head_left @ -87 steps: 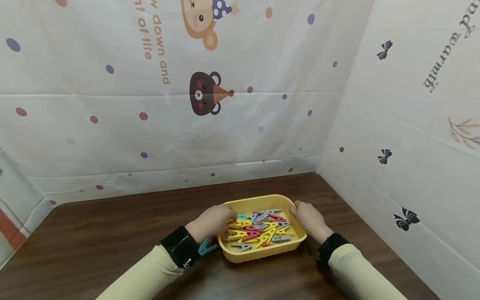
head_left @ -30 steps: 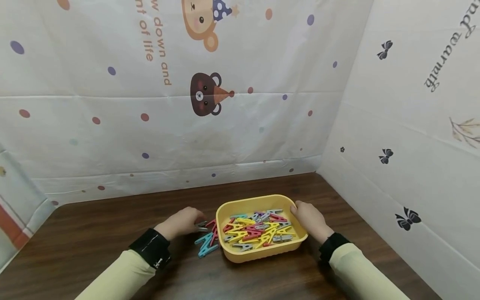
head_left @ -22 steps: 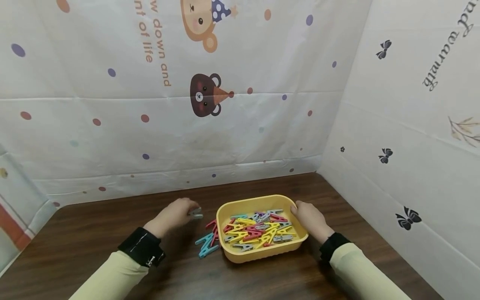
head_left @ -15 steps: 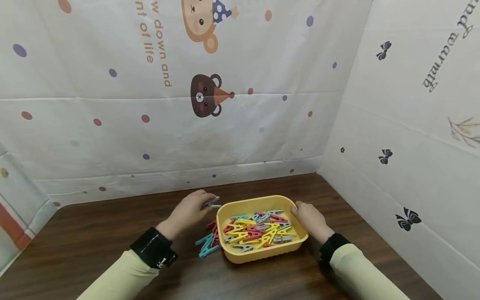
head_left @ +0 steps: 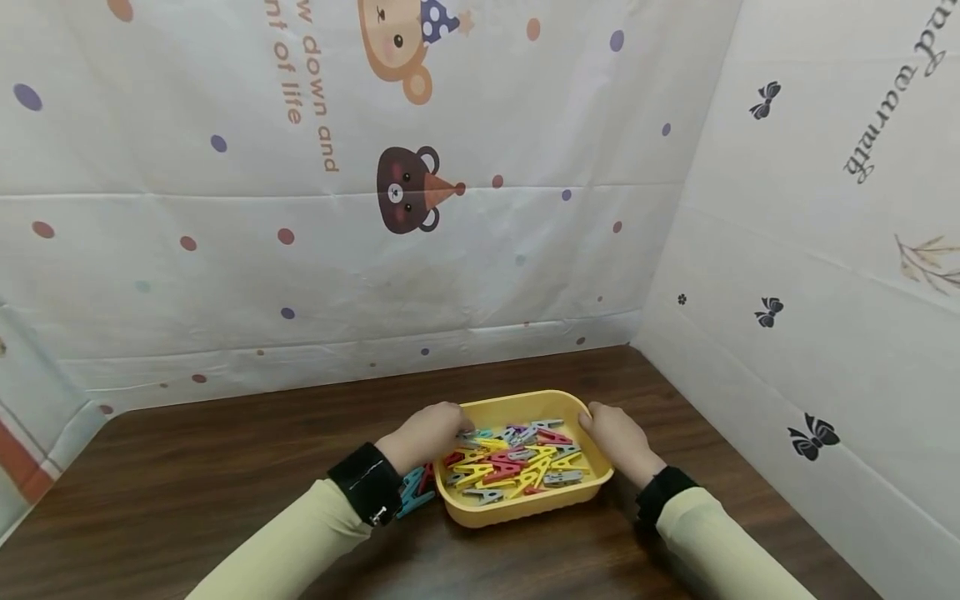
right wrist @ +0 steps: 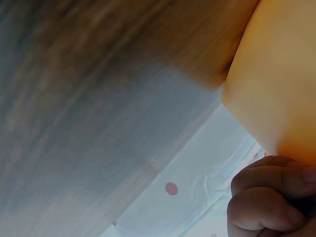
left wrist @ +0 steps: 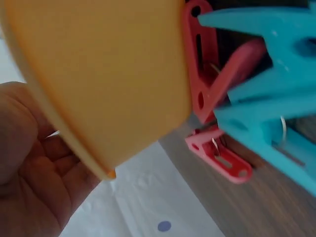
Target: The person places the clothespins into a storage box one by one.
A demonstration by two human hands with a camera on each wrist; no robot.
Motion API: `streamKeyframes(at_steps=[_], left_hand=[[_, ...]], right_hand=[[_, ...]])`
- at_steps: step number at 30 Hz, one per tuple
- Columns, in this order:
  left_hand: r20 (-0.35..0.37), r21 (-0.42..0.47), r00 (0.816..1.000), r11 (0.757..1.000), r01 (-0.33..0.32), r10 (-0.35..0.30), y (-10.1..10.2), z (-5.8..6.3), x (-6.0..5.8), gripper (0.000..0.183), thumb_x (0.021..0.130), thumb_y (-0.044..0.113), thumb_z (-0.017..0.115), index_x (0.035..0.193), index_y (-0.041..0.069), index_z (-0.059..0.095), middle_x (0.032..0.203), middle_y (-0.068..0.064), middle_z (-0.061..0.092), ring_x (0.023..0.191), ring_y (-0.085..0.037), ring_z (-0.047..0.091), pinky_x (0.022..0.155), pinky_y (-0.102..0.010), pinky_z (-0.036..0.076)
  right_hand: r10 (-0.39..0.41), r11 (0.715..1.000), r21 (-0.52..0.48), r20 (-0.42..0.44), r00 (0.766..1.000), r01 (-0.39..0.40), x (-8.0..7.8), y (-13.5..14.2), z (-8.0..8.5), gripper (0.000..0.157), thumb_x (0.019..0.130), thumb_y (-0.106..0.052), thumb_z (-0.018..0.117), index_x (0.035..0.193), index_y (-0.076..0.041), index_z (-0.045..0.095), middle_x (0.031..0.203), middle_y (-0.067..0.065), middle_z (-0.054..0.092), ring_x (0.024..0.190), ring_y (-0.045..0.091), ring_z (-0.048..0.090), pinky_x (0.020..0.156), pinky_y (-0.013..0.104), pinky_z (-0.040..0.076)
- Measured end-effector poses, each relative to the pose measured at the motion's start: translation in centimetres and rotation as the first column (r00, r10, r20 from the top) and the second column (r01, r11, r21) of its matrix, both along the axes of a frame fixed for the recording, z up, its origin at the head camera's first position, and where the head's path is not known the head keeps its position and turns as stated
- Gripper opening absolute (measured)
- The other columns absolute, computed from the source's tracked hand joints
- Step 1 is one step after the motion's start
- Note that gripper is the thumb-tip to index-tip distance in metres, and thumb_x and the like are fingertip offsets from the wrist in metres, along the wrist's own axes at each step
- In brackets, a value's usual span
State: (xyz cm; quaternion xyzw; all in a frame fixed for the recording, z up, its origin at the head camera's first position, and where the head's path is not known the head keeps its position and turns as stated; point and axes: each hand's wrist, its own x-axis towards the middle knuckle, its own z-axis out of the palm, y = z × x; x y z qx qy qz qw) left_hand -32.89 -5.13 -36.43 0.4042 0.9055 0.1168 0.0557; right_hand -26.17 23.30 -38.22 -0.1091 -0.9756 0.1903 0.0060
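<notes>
A shallow yellow plastic basket (head_left: 525, 509) stands on the table, holding many clothespins (head_left: 517, 468) in yellow, red, grey, teal and purple. My left hand (head_left: 426, 438) reaches over its left rim, fingers curled, with a grey clothespin (head_left: 467, 434) at the fingertips. That hand's curled fingers show behind the basket wall in the left wrist view, where the clothespin is hidden. My right hand (head_left: 619, 438) grips the basket's right rim, thumb inside and fingers curled outside. Blue clothespins (head_left: 412, 496) and red clothespins (left wrist: 217, 153) lie on the table beside the basket, partly under my left wrist.
The dark wooden table (head_left: 225, 483) extends left and in front of the basket. A printed white cloth (head_left: 525, 275) hangs along the back edge, and another printed sheet (head_left: 750, 208) stands along the right edge.
My left hand picked up a grey clothespin left of the basket, lifted it and carried it right, over the basket's left rim. My right hand keeps its grip on the basket.
</notes>
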Motion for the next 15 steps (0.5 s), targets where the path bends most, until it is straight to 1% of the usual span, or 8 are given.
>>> streamKeyframes(at_steps=[3,8,12,15], left_hand=[[-0.002,-0.01,1.0,1.0,-0.008,0.008,0.6,-0.4,-0.1,0.014,0.094,0.01,0.072,0.105,0.009,0.081,0.103,-0.004,0.078,0.097,-0.019,0.071,0.09,-0.037,0.058],[-0.012,-0.001,1.0,1.0,-0.013,0.013,1.4,-0.9,-0.4,0.014,0.094,0.012,0.073,0.105,0.008,0.08,0.102,-0.004,0.078,0.095,-0.018,0.071,0.089,-0.036,0.058],[0.029,0.027,0.999,0.999,-0.026,0.025,1.2,-1.0,-0.5,0.023,0.096,0.013,0.071,0.117,0.007,0.077,0.116,-0.007,0.076,0.109,-0.022,0.07,0.098,-0.04,0.057],[0.063,0.099,0.998,0.995,-0.017,0.01,0.4,-0.5,-0.5,0.03,0.097,0.012,0.068,0.126,0.006,0.072,0.126,-0.011,0.072,0.121,-0.028,0.066,0.104,-0.045,0.054]], right_hand=[[0.0,1.0,-0.002,0.001,1.0,0.0,0.0,0.0,0.0,0.033,0.106,-0.023,0.048,0.106,0.005,0.065,0.078,0.008,0.062,0.066,0.017,0.055,0.061,0.031,0.045],[0.001,1.0,-0.011,0.0,1.0,-0.001,0.0,0.0,0.0,0.033,0.107,-0.023,0.047,0.106,0.005,0.064,0.077,0.008,0.062,0.065,0.017,0.055,0.06,0.03,0.044],[-0.001,1.0,-0.002,0.005,1.0,0.001,0.0,0.0,0.1,0.034,0.106,-0.023,0.048,0.11,0.006,0.065,0.081,0.01,0.065,0.068,0.018,0.056,0.062,0.032,0.046],[-0.002,1.0,0.001,0.01,1.0,0.002,-0.1,0.0,0.1,0.034,0.106,-0.023,0.048,0.111,0.007,0.065,0.082,0.011,0.066,0.068,0.018,0.056,0.063,0.032,0.047]])
